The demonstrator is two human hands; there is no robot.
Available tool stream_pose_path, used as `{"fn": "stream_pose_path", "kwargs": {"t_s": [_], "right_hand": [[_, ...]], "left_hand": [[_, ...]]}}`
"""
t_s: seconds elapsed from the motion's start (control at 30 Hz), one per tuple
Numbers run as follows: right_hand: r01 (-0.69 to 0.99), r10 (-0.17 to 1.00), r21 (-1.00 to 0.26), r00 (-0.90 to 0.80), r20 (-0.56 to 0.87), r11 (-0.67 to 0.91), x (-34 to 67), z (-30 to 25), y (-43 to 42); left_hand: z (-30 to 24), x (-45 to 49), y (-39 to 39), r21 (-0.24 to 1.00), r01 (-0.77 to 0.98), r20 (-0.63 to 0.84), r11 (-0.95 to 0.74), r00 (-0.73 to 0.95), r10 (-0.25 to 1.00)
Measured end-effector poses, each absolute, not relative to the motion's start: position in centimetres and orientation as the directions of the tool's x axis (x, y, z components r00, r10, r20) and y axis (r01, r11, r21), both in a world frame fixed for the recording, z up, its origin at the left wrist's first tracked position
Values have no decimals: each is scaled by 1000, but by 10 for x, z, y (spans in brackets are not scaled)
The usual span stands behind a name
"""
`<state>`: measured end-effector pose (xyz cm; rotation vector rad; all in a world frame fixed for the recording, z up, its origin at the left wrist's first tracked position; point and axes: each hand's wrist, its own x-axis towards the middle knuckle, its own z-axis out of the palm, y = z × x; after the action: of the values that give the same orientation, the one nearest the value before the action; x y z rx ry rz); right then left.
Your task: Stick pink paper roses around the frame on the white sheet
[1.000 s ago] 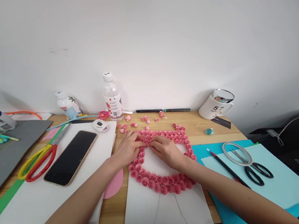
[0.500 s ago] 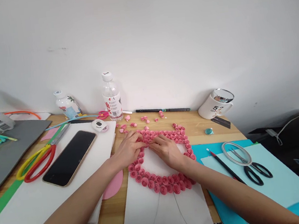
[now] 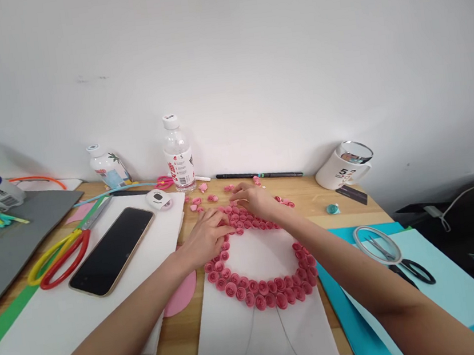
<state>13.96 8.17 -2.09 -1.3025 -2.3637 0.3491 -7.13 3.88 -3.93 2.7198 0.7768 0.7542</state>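
Note:
Pink paper roses (image 3: 261, 300) form a ring with a blank middle on a white sheet of paper (image 3: 226, 334), which has two thin curved lines on its lower part. My left hand (image 3: 207, 236) rests at the ring's upper left, its loosely bent fingers touching the roses there. Beyond the ring's back edge, my right hand (image 3: 257, 199) has its fingertips together among loose paper roses (image 3: 212, 198); whatever is between them is hidden. My right forearm crosses over the ring's right side.
Left lie a phone (image 3: 112, 251), red-and-yellow scissors (image 3: 63, 257) and white sheets (image 3: 49, 339). A bottle (image 3: 180, 161) and a mug (image 3: 339, 168) stand by the wall. Right are blue sheets (image 3: 453, 283), black-handled scissors (image 3: 419, 271) and a tape roll (image 3: 377, 245).
My right hand has moved from the ring's upper inner edge back to the loose roses behind it. My left hand stays nearly in place. The pencil on the right is now covered by my forearm.

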Motion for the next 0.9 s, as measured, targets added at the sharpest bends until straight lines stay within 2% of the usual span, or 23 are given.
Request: {"fn": "stream_pose_path", "kwargs": {"t_s": [0.1, 0.2, 0.37, 0.43, 0.57, 0.77, 0.9], "right_hand": [[719, 819, -409, -553, 153, 562, 137, -22, 94], [702, 823, -450, -546, 158, 553, 138, -26, 98], [605, 857, -609, -388, 338, 514, 153, -29, 83], [564, 847, -633, -333, 414, 530, 159, -26, 67], [579, 792, -548, -363, 490, 604, 163, -18, 27], [637, 737, -391, -472, 483, 664, 158, -26, -5], [671, 731, -317, -521, 441, 670, 152, -33, -8]], "left_hand": [[-39, -72, 39, 315, 448, 402, -836, 735, 546], [-38, -72, 39, 300, 462, 378, -835, 746, 549], [-36, -72, 37, 298, 447, 375, -843, 758, 534], [-36, -71, 36, 293, 442, 363, -848, 769, 526], [-36, -69, 35, 281, 454, 351, -845, 771, 531], [-39, -65, 32, 176, 499, 288, -849, 798, 529], [-41, -66, 32, 160, 499, 288, -851, 802, 524]]}}
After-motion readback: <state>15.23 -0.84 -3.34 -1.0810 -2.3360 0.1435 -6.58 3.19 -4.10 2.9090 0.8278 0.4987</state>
